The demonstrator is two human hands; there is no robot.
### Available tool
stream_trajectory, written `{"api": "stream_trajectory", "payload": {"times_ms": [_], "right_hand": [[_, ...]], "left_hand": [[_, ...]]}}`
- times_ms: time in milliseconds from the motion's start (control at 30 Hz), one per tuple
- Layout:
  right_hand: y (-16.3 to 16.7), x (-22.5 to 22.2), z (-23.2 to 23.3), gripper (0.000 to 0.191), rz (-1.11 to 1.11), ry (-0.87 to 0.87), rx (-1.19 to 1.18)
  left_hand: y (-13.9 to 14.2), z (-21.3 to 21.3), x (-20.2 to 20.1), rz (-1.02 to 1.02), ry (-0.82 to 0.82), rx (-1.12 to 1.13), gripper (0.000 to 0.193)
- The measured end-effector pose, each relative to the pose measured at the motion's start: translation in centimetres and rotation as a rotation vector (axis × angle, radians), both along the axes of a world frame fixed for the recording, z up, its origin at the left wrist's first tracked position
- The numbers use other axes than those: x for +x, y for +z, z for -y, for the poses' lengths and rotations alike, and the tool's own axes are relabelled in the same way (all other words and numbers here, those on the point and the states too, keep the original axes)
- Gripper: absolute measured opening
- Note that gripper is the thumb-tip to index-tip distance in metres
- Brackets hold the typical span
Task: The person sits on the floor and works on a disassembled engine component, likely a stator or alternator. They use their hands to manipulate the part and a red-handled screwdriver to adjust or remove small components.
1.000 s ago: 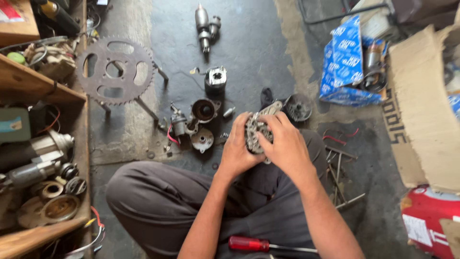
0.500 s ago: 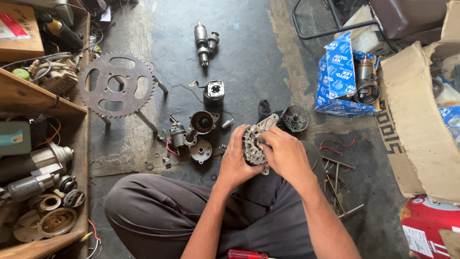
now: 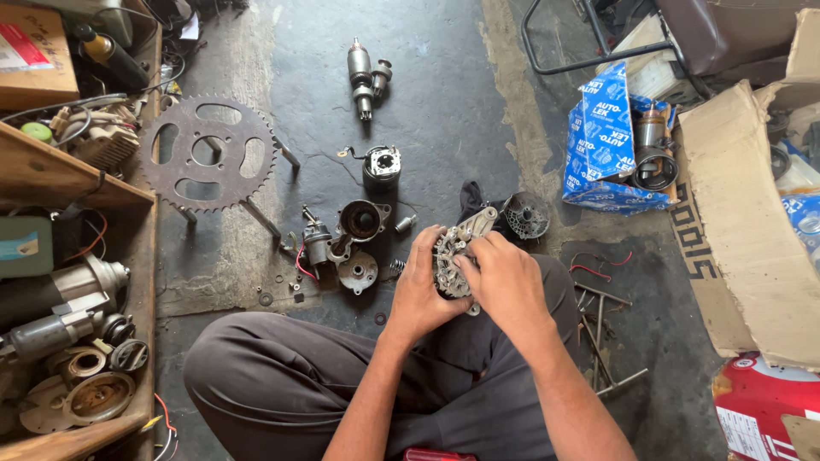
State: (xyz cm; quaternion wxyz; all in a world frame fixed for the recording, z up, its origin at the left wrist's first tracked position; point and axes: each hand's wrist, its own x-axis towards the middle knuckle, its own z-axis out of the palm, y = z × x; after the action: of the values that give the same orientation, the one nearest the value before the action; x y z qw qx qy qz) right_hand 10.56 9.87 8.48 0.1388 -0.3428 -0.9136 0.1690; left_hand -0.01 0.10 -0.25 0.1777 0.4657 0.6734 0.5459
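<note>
Both hands clasp a grey metal housing (image 3: 453, 256) over the lap: left hand (image 3: 420, 286) cradles its left side, right hand (image 3: 504, 277) grips its right. Loose motor parts (image 3: 359, 226) lie on the floor just beyond.

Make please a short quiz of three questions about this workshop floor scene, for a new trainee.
1. True or false: both hands, the left hand and the right hand, hold the grey metal housing.
2. What stands on thin legs left of the small parts on the floor? A) a large sprocket B) a red bucket C) a tyre
3. Fill in: the blue box lies to the ______ of the person's hands.

Key
1. True.
2. A, the large sprocket, above the dark floor.
3. Right, beside the cardboard box.
</note>
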Motion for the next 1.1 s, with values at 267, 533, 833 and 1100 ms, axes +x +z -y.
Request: {"api": "stream_trajectory", "payload": {"times_ms": [267,533,833,1100], "right_hand": [[1.2,0.4,-0.4,0.017,-0.085,0.133,-0.082],[1.2,0.0,0.4,0.022,0.032,-0.108,-0.048],[0.9,0.6,-0.5,0.014,-0.005,0.111,-0.019],[1.2,0.4,-0.1,0.022,0.067,-0.092,-0.076]], "left_hand": [[0.1,0.0,0.0,-0.002,-0.001,-0.004,0.108],[0.1,0.1,0.0,-0.007,-0.005,0.012,0.108],[0.0,0.0,0.0,-0.014,-0.004,0.006,0.11],[0.1,0.0,0.0,0.001,0.0,-0.026,0.112]]}}
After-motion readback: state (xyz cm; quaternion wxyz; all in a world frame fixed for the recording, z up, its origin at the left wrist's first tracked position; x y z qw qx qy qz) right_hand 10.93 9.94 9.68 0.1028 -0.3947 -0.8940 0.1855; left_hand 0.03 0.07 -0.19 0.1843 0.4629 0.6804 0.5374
